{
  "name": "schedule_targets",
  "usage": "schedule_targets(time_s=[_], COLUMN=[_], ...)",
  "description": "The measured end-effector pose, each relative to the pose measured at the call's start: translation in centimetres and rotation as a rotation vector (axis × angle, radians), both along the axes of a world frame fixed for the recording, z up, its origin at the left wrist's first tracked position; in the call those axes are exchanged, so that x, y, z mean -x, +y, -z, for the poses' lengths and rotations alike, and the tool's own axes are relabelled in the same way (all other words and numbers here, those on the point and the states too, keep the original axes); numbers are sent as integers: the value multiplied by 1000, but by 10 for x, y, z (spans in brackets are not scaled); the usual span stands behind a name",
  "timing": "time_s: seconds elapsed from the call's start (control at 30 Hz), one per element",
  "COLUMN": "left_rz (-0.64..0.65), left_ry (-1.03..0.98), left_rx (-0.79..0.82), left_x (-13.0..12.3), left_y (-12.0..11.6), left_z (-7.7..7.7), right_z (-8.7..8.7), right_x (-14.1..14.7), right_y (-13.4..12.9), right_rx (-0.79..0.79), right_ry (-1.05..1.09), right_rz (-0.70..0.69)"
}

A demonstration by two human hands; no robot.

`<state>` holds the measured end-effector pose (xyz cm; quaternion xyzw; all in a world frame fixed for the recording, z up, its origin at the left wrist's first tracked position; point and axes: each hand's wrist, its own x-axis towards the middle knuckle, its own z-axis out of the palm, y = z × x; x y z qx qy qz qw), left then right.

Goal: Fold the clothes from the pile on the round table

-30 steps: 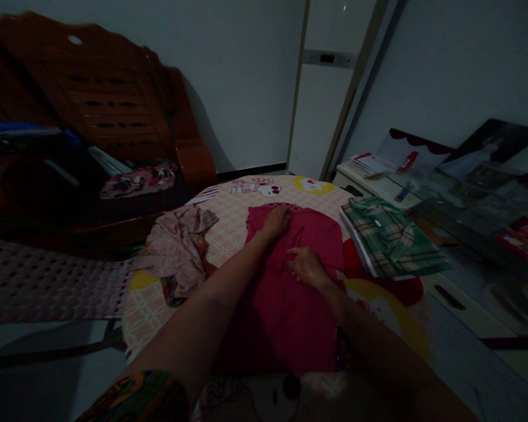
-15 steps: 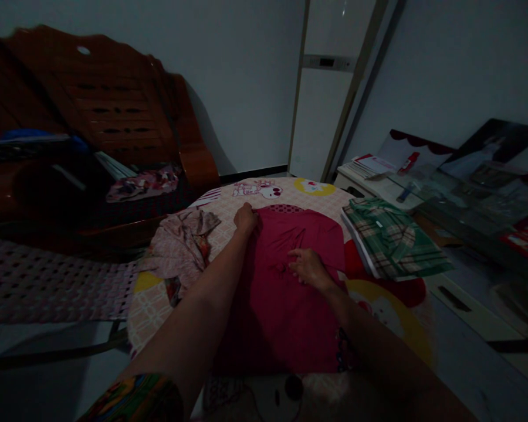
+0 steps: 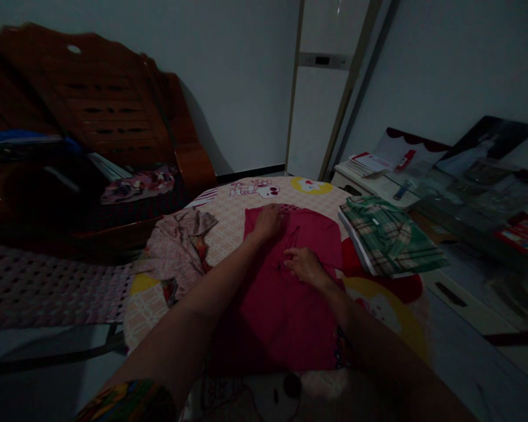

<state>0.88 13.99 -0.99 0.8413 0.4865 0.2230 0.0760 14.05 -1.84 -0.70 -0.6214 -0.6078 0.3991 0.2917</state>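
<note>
A dark pink garment [image 3: 273, 316] lies flattened on a round table, with a dotted strip at its far edge and a few creases in the middle. My left hand [image 3: 269, 220] rests on its far part, just left of the dotted strip, fingers laid on the cloth. Nearer the centre, my right hand [image 3: 307, 266] touches the creased fabric with its fingers apart. To the left is a crumpled pale pink patterned cloth [image 3: 176, 246]. A folded green plaid garment [image 3: 391, 237] sits on the right side of the table.
The patterned tablecloth [image 3: 229, 205] covers the round table. Behind at left stands a wooden bench [image 3: 110, 99] with cloths on it. A woven seat [image 3: 57, 281] is at the left. On the right, a cabinet with a glass top [image 3: 457, 217] holds papers and a picture.
My left hand has slid right along the far edge, uncovering the garment's far left corner. My right hand stays nearly in place. The view has shifted slightly.
</note>
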Motion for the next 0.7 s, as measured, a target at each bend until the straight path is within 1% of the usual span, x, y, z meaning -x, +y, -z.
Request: schedule_targets(time_s=[0.03, 0.1, 0.17, 0.2, 0.27, 0.33, 0.4, 0.47, 0.53, 0.6, 0.63, 0.7], left_rz=[88, 182, 195, 191, 181, 170, 182, 273, 400, 468, 462, 389], left_ry=[32, 124, 210, 235, 235, 176, 85, 8, -25, 21, 70, 182], left_rx=[28, 78, 118, 133, 150, 131, 104, 146, 252, 326, 329, 282], left_x=[-7, -16, -19, -19, -17, -17, -18, -21, -24, -28, -31, -35], left_y=[-7, -19, -26, -27, -26, -26, -30, -40, -53, -68, -75, -88], left_z=[4, 14, 21, 23, 22, 14, 2, -11, -23, -29, -30, -28], right_z=[-3, -10, -19, -23, -28, -28, -21, -8, 5, 16, 19, 21], right_x=[-3, -14, -33, -44, -69, -91, -108, -117, -120, -121, -120, -119], right_y=[0, 1, 3, 4, 3, -2, -12, -25, -36, -42, -43, -42], right_rx=[-3, -24, -75, -108, -185, -238, -219, -191, -212, -253, -264, -246], right_ry=[12, 19, -16, -71, -279, -569, -830, -992, -1064, -1089, -1089, -1061], right_rz=[-8, -2, 38, 69, 127, 166, 215, 233, 225, 228, 241, 275])
